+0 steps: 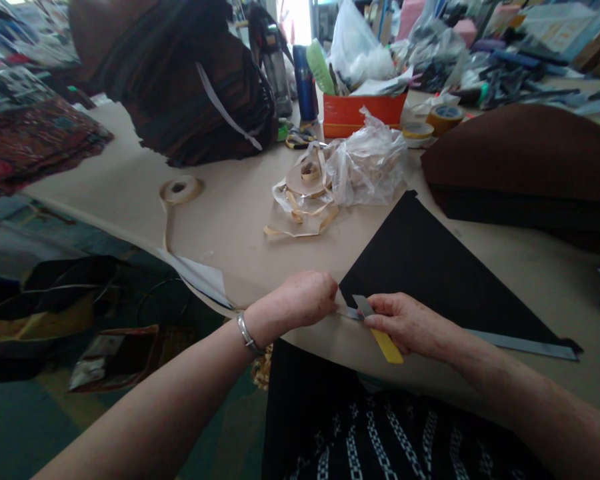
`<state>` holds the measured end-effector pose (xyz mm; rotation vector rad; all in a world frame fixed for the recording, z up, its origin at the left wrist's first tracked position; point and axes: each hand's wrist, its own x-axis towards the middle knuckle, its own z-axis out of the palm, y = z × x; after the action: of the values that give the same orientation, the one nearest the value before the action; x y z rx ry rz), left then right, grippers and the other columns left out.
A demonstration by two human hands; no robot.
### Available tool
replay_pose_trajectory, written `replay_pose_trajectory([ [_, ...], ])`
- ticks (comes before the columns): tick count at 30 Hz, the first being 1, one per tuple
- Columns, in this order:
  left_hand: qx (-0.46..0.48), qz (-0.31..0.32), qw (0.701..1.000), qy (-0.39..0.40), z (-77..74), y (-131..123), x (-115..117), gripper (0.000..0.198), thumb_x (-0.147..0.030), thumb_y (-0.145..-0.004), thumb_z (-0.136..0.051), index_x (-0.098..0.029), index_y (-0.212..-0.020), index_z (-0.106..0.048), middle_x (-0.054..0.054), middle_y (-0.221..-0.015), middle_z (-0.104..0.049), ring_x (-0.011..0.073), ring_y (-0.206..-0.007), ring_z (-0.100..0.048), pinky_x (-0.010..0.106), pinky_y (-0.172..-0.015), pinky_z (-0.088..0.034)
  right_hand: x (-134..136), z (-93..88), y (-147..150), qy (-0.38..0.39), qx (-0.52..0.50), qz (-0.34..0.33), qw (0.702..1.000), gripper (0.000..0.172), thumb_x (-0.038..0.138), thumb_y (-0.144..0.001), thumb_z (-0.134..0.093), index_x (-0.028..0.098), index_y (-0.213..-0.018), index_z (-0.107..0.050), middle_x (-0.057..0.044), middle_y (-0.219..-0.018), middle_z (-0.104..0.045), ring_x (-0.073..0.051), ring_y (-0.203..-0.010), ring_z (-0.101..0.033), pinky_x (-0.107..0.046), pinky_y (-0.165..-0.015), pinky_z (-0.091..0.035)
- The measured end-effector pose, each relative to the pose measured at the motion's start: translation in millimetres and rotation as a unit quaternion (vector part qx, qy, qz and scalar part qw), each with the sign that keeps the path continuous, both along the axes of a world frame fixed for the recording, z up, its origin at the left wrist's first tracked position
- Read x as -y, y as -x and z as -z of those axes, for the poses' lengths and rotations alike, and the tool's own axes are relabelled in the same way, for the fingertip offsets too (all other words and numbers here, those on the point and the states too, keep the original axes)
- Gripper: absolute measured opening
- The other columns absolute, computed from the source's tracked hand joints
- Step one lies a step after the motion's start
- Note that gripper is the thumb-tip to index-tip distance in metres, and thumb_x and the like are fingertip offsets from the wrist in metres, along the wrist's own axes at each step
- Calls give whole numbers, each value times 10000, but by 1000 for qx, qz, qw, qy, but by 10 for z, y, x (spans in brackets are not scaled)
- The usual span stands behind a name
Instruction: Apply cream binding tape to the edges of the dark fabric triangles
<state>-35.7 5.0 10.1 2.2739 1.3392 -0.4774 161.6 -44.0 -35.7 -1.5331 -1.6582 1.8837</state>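
A black triangular sheet (430, 267) lies on the table with a light grey strip (525, 343) along its near edge. My left hand (313, 297) is closed at the sheet's left corner, where a short end of strip shows beside the fingers; what is pinched is too small to make out. Between the thumb and fingers of my right hand (405, 323) is a yellow-handled tool (386, 347) with a flat grey blade. That blade crosses the strip just right of my left hand.
Tape rolls (180, 189) and a crumpled plastic bag (370, 163) lie on the table (230, 207). Behind them stand a red box (363, 113) and a blue bottle (306, 87). Dark stacked material (190, 87) rises at the left, a brown piece (525, 153) at the right.
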Motion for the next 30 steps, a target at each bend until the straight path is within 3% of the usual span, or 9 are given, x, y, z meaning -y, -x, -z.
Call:
replay_pose_trajectory([
  [4, -1, 9, 1000, -6, -1, -2, -3, 227, -284, -735, -499, -205, -784, -706, 77, -708, -699, 189, -600, -595, 255, -472, -317, 45, -8, 13, -97, 47, 24, 994, 129, 287, -840, -528, 176, -841, -594, 7, -704, -596, -75, -577, -504, -174, -491, -343],
  [7, -3, 17, 1000, -11, 3, 2, -2, 235, -284, -741, -495, -195, -790, -707, 87, -714, -701, 191, -611, -604, 253, -487, -344, 100, -66, 77, -146, 97, 1, 984, 183, 290, -864, -488, 172, -760, -581, 3, -655, -585, -76, -547, -493, -184, -492, -341],
  [9, -2, 24, 1000, -11, 8, 8, -6, 245, -294, -751, -491, -193, -805, -706, 90, -722, -700, 192, -624, -611, 253, -502, -366, 126, -82, 129, -163, 105, -8, 981, 163, 269, -867, -475, 182, -848, -612, 1, -672, -611, -80, -546, -510, -188, -495, -346],
  [14, -9, 35, 999, -6, 7, 7, -24, 262, -311, -762, -490, -192, -852, -706, 96, -733, -700, 206, -648, -624, 262, -524, -405, 121, -49, 213, -185, 112, 9, 976, 353, 194, -838, -484, 190, -1180, -572, 15, -638, -618, -81, -492, -499, -198, -490, -349],
  [22, -16, 44, 999, 8, -35, -31, -33, 278, -259, -771, -474, -175, -888, -712, 105, -776, -713, 205, -707, -653, 247, -555, -447, 101, -35, 203, -183, 130, -12, 974, 359, 182, -829, -487, 187, -1179, -567, 27, -603, -616, -80, -468, -485, -204, -500, -347],
  [27, -8, 49, 999, 18, -69, -34, -27, 291, -219, -782, -465, -156, -932, -706, 138, -862, -722, 251, -767, -669, 307, -608, -505, 74, -41, 251, -206, 169, -43, 963, 373, 178, -812, -482, 195, -1175, -568, 7, -623, -644, -121, -551, -549, -226, -533, -348],
  [30, -10, 48, 998, 34, -119, -42, 21, 289, -226, -789, -478, -139, -950, -701, 155, -912, -720, 282, -783, -674, 339, -592, -513, 127, 62, 200, -205, 180, -61, 960, 394, 245, -809, -465, 217, -1191, -556, -22, -655, -670, -167, -582, -597, -262, -546, -387],
])
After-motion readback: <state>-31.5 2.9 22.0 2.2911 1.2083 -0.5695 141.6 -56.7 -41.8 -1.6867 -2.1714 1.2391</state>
